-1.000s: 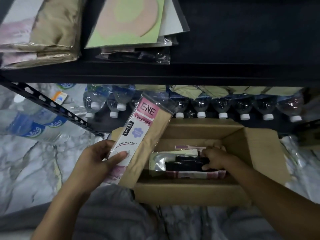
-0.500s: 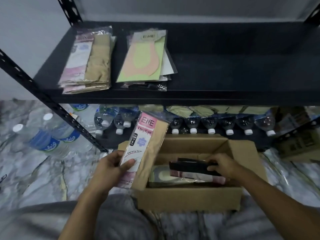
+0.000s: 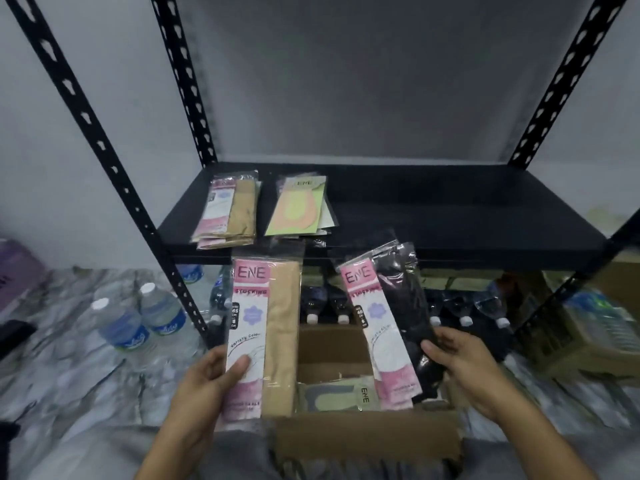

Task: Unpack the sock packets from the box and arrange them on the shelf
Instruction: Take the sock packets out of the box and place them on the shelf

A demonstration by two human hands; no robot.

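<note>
Beige sock packet (image 3: 265, 337) pinched upright by the left hand (image 3: 204, 386), thumb across its front. Black sock packet (image 3: 388, 327) gripped at its edge by the right hand (image 3: 464, 368), top tilted slightly left. Both long axes pointing up and away toward the shelf (image 3: 450, 216), just above and beyond. Matching beige stack (image 3: 228, 211) at the shelf's left, nearer the left hand, with the green stack (image 3: 299, 209) just beside it. Black one probably bound for a spot right of that. Below, open box (image 3: 367, 441) with another packet (image 3: 332, 393) lying flat. Water bottles (image 3: 138, 323) on the marbled floor (image 3: 69, 375).

Glossy plastic packets (image 3: 265, 327), probably metal shelf (image 3: 450, 216)
</note>
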